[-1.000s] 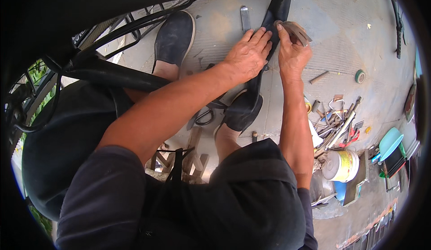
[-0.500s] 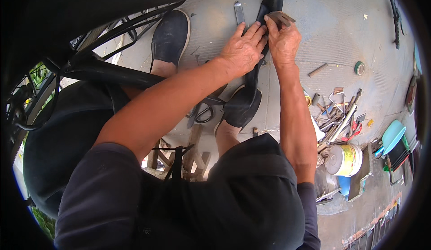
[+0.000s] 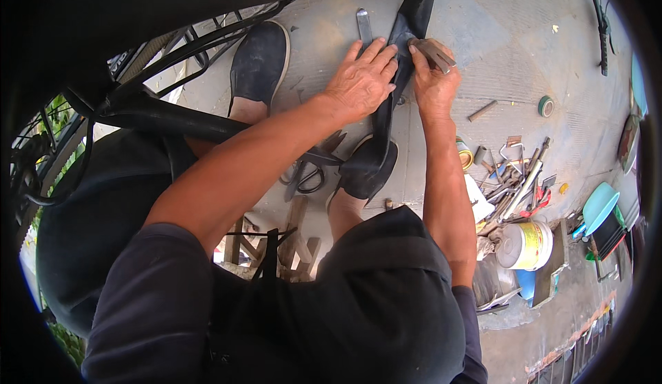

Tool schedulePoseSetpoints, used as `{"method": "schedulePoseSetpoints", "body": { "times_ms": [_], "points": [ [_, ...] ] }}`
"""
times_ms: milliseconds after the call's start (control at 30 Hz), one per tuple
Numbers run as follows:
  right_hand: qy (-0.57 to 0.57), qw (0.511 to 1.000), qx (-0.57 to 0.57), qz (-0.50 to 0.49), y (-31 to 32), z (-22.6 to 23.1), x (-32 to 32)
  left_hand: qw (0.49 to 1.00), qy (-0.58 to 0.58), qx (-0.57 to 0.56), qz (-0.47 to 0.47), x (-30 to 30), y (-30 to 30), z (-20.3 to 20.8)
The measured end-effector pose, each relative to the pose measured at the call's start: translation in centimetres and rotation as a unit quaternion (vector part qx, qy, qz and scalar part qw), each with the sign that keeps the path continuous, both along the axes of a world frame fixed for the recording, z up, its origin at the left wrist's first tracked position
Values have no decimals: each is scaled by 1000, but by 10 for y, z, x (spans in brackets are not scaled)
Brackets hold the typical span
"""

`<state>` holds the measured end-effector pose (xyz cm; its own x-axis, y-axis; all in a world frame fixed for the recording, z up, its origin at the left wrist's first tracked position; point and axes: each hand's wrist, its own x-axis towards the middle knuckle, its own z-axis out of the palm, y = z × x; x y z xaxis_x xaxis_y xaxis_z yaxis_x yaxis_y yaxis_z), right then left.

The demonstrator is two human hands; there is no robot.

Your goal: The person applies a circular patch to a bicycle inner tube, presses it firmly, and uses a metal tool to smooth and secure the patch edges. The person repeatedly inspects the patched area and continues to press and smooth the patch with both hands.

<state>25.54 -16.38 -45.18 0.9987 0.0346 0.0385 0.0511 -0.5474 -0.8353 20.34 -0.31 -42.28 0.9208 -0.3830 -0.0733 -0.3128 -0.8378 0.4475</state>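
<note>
A flattened black rubber tube [image 3: 416, 13], which looks like a bicycle inner tube, runs from the top of the view down over my right shoe. My left hand [image 3: 363, 77] lies on its left edge with fingers spread and fingertips pressing the rubber. Opposite, my right hand [image 3: 436, 84] grips a brownish metal piece with a notched, fork-like end [image 3: 436, 54]; its inner end meets the tube, and its exact kind is unclear. Just beyond my left fingers, a flat metal lever [image 3: 364, 25] lies on the ground.
Bicycle parts [image 3: 165, 114] crowd the left. Scissors [image 3: 310, 179] lie between my feet. At right are a short rod [image 3: 483, 111], a green tape roll [image 3: 545, 106], a heap of hand tools [image 3: 517, 184], a white bucket [image 3: 527, 245] and a turquoise dustpan [image 3: 600, 206].
Both hands have shifted slightly down, and a gap has opened between them. The metal piece has tilted in my right hand, and more of the tube's surface shows.
</note>
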Motion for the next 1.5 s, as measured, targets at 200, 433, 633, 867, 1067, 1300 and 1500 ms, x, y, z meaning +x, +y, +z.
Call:
{"method": "schedulePoseSetpoints", "body": {
  "times_ms": [200, 433, 633, 867, 1067, 1300, 1500],
  "points": [
    [42, 998, -35, -24, 7, 14, 1, 998, -21, -27, 46, 53, 15, -8],
    [17, 999, -31, -21, 5, 12, -4, 999, 6, -42, 25, 76, 16, -20],
    [-4, 1000, -16, -21, 5, 10, -7, 983, 79, -77, 148, 74, 7, -22],
    [4, 999, -2, -39, 7, 10, -9, 986, 64, -76, 136, 69, 6, -26],
    [-12, 999, 12, -37, 7, 9, -10, 984, 43, -87, 147, 67, 3, -26],
    [-27, 999, 22, -32, 6, 3, -10, 985, 5, -112, 133, 49, 2, -24],
    [6, 999, 39, -36, 3, -1, -6, 998, -13, -33, 46, 19, -10, -12]
  ]
}}
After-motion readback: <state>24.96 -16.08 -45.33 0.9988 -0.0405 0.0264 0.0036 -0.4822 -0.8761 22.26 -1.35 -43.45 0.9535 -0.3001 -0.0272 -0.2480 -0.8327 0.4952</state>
